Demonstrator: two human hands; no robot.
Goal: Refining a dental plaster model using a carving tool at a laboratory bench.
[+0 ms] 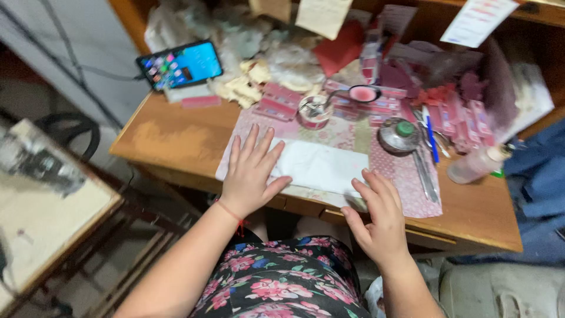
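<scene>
Both hands, left hand point(250, 174) and right hand point(379, 221), press spread fingers on the white sheet point(318, 166); a sideways slip could shove it toward the nearby bottle point(401, 135).

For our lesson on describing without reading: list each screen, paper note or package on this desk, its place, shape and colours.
Smartphone: back left of the desk, propped, dark rectangle, lit blue screen with coloured icons.
Cream paper note: hanging top centre, rectangular.
White slip: top right on the shelf, pale with reddish print.
Pink flat packets: mid-desk behind the left hand, small rectangles, pink and red.
</scene>
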